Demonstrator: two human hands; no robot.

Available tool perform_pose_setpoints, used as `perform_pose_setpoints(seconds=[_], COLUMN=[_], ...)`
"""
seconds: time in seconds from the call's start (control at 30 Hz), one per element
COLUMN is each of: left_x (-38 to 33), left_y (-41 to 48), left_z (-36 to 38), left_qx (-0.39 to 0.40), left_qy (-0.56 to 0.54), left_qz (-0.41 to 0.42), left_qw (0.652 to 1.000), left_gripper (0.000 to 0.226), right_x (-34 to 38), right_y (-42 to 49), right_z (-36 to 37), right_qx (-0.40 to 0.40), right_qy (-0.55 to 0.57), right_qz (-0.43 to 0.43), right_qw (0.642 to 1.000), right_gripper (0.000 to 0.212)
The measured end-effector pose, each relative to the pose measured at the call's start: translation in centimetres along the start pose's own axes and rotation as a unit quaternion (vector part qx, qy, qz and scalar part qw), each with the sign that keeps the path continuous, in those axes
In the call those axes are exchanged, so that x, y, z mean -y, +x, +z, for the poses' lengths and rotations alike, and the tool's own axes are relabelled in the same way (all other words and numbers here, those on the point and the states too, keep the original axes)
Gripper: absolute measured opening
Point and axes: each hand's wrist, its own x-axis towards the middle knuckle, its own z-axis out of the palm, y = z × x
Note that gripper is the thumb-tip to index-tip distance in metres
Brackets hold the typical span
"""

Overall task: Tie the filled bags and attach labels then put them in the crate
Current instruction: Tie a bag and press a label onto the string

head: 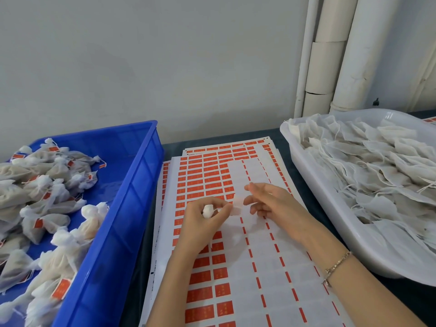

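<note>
Two hands work above the middle of the dark worktop [282, 138], over a stack of label sheets [264, 263]. At least three sheets overlap, fanned out at the far edge. The top sheet keeps its orange-red labels in columns on the left, while most of its right part is peeled bare. The left hand [200, 224] has its grip closed around one small white bag [208, 211]. The fingers curl round the bag, its bunched top shows between thumb and forefinger, and a thin string leads off to the right. One pale, blurred label [236, 205] sits at the end of that string, between the two hands. The right hand [274, 201] has a slack, open grip, with fingers spread and thumb and forefinger apart. Its thumb tip is just beside the label, but whether they touch cannot be told. One thin bracelet [337, 265] circles the right wrist. At the left edge of the worktop stands one blue crate [132, 197], holding a heap of tied bags [47, 192], too many to count, many with an orange-red label showing. At the right edge sits one white tray [330, 220], piled with flat untied bags [377, 166] and loose strings, also beyond counting.
</note>
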Motion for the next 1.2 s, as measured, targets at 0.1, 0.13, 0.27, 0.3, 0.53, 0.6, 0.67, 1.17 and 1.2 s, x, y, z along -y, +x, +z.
perform_pose_setpoints(seconds=[0.1,0.13,0.27,0.3,0.53,0.6,0.67,1.17,1.2], left_x=[0.1,0.1,0.1,0.1,0.2,0.2,0.1,-0.2,-0.3], left_y=[0.1,0.1,0.1,0.1,0.1,0.1,0.2,0.0,0.0], left_z=[0.0,0.0,0.1,0.1,0.2,0.2,0.1,0.2,0.3], left_qx=[-0.004,-0.004,-0.009,-0.008,0.001,-0.001,-0.002,0.030,0.025], left_qy=[0.000,-0.002,-0.006,-0.005,0.003,0.006,0.005,0.013,0.008], left_qz=[-0.004,-0.003,0.006,0.008,0.008,0.005,0.004,-0.032,-0.039], left_qw=[1.000,1.000,1.000,1.000,1.000,1.000,1.000,0.999,0.999], left_gripper=[0.014,0.014,0.018,0.019,0.018,0.017,0.017,0.018,0.019], right_x=[-0.1,-0.3,-0.7,-0.8,-1.3,-1.3,-1.3,-1.4,-1.4], right_y=[-0.1,-0.2,-0.2,-0.1,0.2,0.3,0.3,0.0,-0.1], right_z=[-0.3,-0.2,0.3,0.3,0.3,0.4,0.5,0.7,0.8], right_qx=[-0.010,-0.002,-0.008,-0.011,-0.004,-0.003,-0.013,-0.082,-0.090], right_qy=[-0.051,-0.055,-0.074,-0.079,-0.092,-0.092,-0.083,-0.112,-0.123], right_qz=[-0.014,-0.019,-0.036,-0.038,-0.060,-0.066,-0.072,-0.167,-0.185], right_qw=[0.999,0.998,0.997,0.996,0.994,0.994,0.994,0.976,0.971], right_gripper=[0.035,0.034,0.032,0.032,0.024,0.021,0.018,0.008,0.010])
